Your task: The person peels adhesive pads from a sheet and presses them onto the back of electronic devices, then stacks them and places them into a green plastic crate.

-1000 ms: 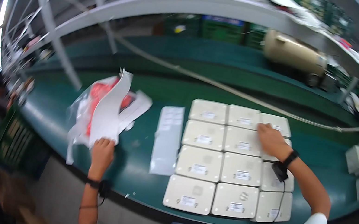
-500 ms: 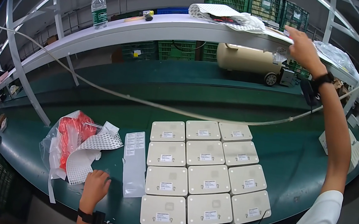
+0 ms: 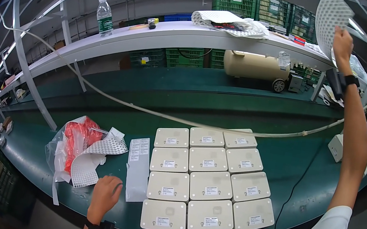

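Observation:
My right hand (image 3: 343,46) is raised above the right end of the shelf and pinches the lower edge of a white sheet of round dot stickers (image 3: 329,20), which curls upward. My left hand (image 3: 105,194) hovers over or rests at the bench's near edge; its fingers are loosely bent and nothing shows in them. Beside it lie another dotted sticker sheet (image 3: 83,168) and a clear bag with red contents (image 3: 78,138). To its right is a pale label sheet (image 3: 136,174), partly covered with small printed labels. Several cream square boxes (image 3: 212,191) stand in tight rows, each bearing a white label.
A white shelf (image 3: 158,33) spans the far side, holding a water bottle (image 3: 104,18) and a folded dotted sheet (image 3: 222,20). A hose (image 3: 169,116) sags across the bench. Beyond sit a beige air tank (image 3: 255,67) and green crates (image 3: 234,0). A black cable (image 3: 294,189) lies right of the boxes.
My right hand has lifted from the shelf with the sticker sheet now in its grip. My left hand has shifted slightly right. The view has moved a little.

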A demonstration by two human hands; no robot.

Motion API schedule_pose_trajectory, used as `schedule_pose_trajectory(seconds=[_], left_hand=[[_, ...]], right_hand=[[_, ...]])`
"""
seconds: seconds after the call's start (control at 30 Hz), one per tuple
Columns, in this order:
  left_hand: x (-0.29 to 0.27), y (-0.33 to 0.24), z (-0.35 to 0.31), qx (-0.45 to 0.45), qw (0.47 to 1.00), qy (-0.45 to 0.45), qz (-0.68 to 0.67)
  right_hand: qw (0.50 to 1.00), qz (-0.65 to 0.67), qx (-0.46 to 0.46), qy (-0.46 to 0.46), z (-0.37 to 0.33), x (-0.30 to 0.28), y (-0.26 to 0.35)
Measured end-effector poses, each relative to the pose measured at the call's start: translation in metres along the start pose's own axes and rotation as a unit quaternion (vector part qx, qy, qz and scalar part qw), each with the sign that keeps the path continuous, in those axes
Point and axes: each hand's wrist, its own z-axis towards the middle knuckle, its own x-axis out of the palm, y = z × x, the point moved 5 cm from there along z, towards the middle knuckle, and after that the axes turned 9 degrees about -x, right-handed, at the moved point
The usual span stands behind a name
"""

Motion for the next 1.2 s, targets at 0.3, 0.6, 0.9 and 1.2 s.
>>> schedule_pose_trajectory(seconds=[0.3, 0.6, 0.9, 1.2], left_hand=[[-0.077, -0.144, 0.026, 0.076, 0.921, -0.199, -0.327], [-0.053, -0.145, -0.069, -0.136, 0.608, 0.116, -0.773], [-0.057, -0.094, -0.112, -0.167, 0.853, -0.082, -0.487], [-0.001, -0.107, -0.158, -0.286, 0.464, 0.072, -0.836]], right_hand=[[0.927, 0.323, -0.163, -0.101, -0.008, -0.165, 0.156], [0.62, 0.749, -0.136, 0.189, -0.177, -0.117, 0.381], [0.613, 0.75, -0.15, 0.199, -0.218, -0.117, 0.458], [0.58, 0.592, -0.376, 0.415, -0.428, -0.184, 0.432]])
